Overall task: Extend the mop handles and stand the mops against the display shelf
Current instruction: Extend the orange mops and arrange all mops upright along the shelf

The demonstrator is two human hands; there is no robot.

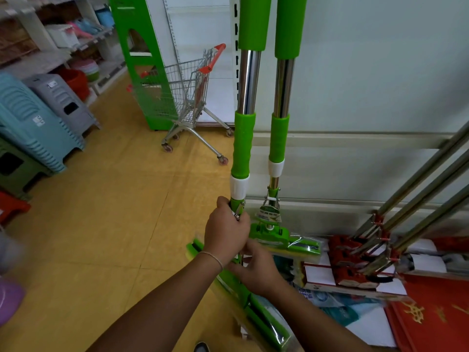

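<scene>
The near mop stands almost upright in front of the person, its long axis running from the head on the floor, close to the feet, up past the top of the view. The left hand grips the shaft low down, fingers curled round the metal lever just under the white collar. The right hand is lower and nearer to the mop head; its fingers curl loosely at the rod, but if it really pinches it I cannot tell, as the left hand covers part. Both hands are at the bottom end, so the handle's free length is all above them, w/ the left hand nearer to the grip sleeve. The 2nd mop already leans on the shelf, just beside the near one on the right, approx. parallel. I judge the near mop needs only a small tilt to the right & back to lean against the shelf too. Room is tight there: the 2nd mop's head and the red mops lie near the shelf base on the right. To the left the floor is open up to the cart.
</scene>
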